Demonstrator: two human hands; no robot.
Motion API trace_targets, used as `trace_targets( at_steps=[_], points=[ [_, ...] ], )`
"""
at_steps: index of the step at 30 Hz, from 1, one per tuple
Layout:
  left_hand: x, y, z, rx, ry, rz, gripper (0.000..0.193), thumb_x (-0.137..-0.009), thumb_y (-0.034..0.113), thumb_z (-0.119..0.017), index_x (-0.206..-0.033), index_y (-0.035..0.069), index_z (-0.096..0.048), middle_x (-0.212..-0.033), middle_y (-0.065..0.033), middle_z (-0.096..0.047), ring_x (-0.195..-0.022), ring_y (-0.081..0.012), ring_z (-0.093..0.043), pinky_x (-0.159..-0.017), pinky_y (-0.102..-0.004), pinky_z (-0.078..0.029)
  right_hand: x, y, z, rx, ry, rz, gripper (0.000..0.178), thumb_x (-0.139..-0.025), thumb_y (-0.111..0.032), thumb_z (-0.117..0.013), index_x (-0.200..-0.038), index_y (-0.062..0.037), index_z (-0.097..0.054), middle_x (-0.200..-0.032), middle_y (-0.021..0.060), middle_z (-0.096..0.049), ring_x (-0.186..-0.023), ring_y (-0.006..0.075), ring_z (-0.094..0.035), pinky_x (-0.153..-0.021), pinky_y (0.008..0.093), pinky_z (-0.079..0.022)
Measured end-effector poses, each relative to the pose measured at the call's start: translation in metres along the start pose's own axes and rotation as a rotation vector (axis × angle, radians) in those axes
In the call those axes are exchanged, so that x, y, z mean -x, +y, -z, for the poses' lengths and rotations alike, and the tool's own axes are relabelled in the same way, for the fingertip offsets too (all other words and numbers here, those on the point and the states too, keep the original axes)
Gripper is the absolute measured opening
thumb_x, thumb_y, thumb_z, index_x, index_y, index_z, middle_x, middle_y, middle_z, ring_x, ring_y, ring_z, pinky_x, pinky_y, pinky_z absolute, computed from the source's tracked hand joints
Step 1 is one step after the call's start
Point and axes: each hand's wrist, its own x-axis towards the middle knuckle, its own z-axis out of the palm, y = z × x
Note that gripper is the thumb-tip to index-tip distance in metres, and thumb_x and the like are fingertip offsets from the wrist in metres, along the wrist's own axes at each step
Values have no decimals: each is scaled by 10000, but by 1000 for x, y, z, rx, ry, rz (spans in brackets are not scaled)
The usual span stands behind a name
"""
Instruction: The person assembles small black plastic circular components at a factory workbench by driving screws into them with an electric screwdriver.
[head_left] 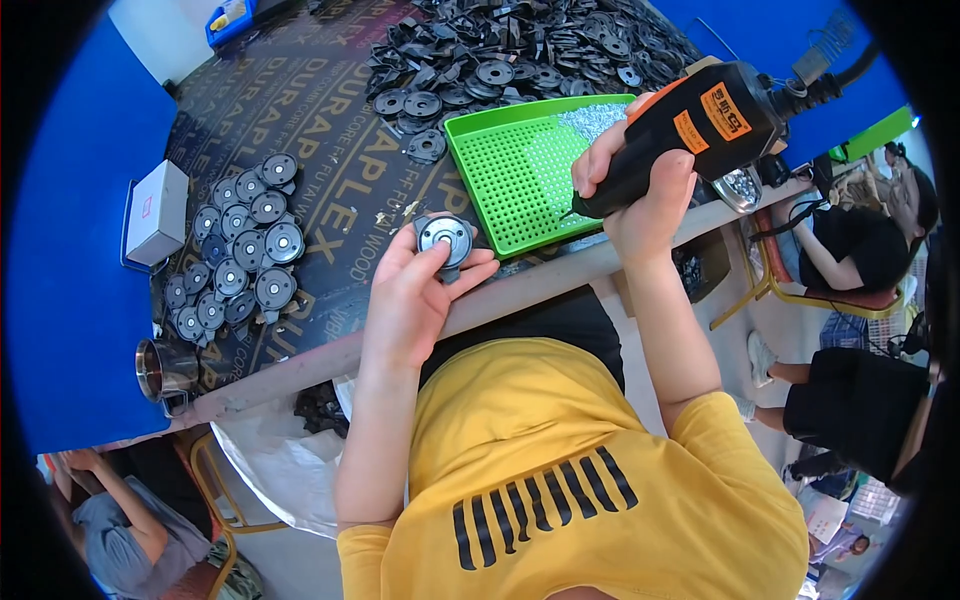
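My left hand (412,290) grips a round black part with a silvery disc face (446,238), thumb pressed on its middle, just over the table's front edge. In my right hand (645,200) is a black electric screwdriver (690,135) with orange labels, its thin tip pointing down and left over a green perforated tray (490,215). Small silvery screws (595,120) lie heaped at the tray's far right end. The round part and the screwdriver tip are apart.
A large pile of black parts (520,50) covers the table's back. Several disc-faced parts (245,235) cluster at left, near a white box (157,212) and a metal cup (165,368). A metal bowl (740,188) sits at right. Other people (860,240) sit nearby.
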Motion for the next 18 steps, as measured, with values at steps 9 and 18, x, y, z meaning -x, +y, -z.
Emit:
trace_targets(
  at_steps=[9,18],
  points=[
    [-1,-3,-4,-35,-21,-17,248,-852,14,-433,-1095,-32,-441,-956,-119,-544,-836,-233,-593,-788,-394,-505,-20,-30,-20,-335,-118,-54,753,-744,-734,-310,-1120,-85,-376,-614,45,-474,-493,144,-465,-508,287,-382],
    [-2,-5,-4,-58,-14,-19,232,-849,16,-460,-1072,-48,-453,-950,-128,-555,-811,-222,-607,-750,-320,-524,-17,-20,-77,-186,-268,-112,763,-727,-738,-338,-1094,-70,-367,-605,69,-484,-484,164,-474,-506,279,-411]
  ],
)
